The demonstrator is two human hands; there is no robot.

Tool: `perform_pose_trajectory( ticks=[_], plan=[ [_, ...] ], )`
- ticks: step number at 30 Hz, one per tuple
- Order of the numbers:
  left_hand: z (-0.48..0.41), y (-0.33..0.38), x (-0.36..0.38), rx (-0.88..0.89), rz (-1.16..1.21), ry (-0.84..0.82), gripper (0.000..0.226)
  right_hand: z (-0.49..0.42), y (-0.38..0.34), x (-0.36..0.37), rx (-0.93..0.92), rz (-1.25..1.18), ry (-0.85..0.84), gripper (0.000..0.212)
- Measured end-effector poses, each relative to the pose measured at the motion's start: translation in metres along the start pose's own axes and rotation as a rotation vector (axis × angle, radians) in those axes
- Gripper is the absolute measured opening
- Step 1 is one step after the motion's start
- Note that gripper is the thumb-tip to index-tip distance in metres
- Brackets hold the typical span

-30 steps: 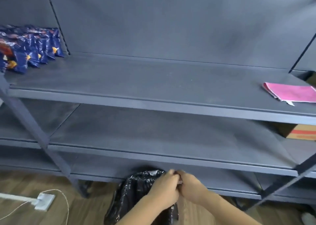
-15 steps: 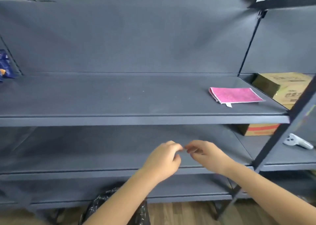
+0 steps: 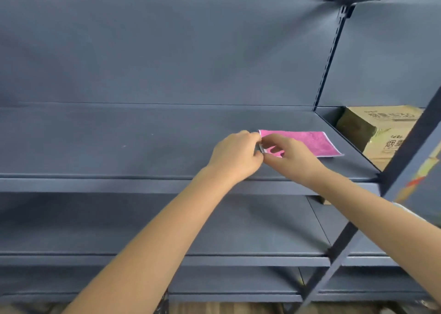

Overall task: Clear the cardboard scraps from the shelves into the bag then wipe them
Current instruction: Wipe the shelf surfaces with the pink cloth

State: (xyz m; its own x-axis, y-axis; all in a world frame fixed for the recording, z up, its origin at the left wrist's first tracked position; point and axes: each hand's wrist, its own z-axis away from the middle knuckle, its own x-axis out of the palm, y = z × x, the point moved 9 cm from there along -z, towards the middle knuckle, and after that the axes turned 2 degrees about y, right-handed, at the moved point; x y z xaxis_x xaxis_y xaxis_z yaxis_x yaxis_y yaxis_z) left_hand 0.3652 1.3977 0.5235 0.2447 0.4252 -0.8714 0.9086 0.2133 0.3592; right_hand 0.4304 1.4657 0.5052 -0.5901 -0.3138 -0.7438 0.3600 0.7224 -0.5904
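A folded pink cloth (image 3: 310, 142) lies flat on the upper grey shelf (image 3: 119, 146), toward its right end. My left hand (image 3: 235, 156) and my right hand (image 3: 290, 157) both reach over the shelf's front edge and meet at the cloth's near left corner. The fingers of both hands pinch that corner's white-edged layers. The rest of the cloth still rests on the shelf. Only a dark sliver of the black bag (image 3: 162, 304) shows at the bottom edge, behind my left forearm. No cardboard scraps are visible on the shelves.
Cardboard boxes (image 3: 381, 132) stand in the neighbouring bay to the right, beyond a slotted upright (image 3: 329, 56). A diagonal grey brace (image 3: 372, 218) crosses the right side in front of my right forearm. Two lower shelves (image 3: 238, 230) run below. Wooden floor shows at the bottom.
Both hands have risen from the black bag near the floor, past the middle shelf, up to the pink cloth and taken hold of its corner. The view has tilted up and right.
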Motion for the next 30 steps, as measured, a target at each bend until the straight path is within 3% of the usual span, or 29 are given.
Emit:
perform_pose_trajectory(
  ticks=[12, 19, 26, 30],
  plan=[
    [-0.049, 0.006, 0.036, -0.082, -0.013, -0.022, 0.028, -0.037, 0.055, -0.006, 0.028, -0.025, -0.120, 0.036],
    [-0.073, 0.011, 0.057, -0.040, -0.041, -0.097, 0.034, -0.050, 0.083, -0.027, 0.099, 0.052, -0.053, 0.036],
    [-0.089, 0.016, 0.090, 0.029, -0.079, -0.217, 0.028, -0.062, 0.118, -0.031, 0.179, 0.351, -0.019, 0.042],
    [-0.092, 0.008, 0.117, 0.039, -0.143, -0.336, 0.030, -0.058, 0.141, -0.013, 0.217, 0.435, -0.180, 0.041]
  ],
)
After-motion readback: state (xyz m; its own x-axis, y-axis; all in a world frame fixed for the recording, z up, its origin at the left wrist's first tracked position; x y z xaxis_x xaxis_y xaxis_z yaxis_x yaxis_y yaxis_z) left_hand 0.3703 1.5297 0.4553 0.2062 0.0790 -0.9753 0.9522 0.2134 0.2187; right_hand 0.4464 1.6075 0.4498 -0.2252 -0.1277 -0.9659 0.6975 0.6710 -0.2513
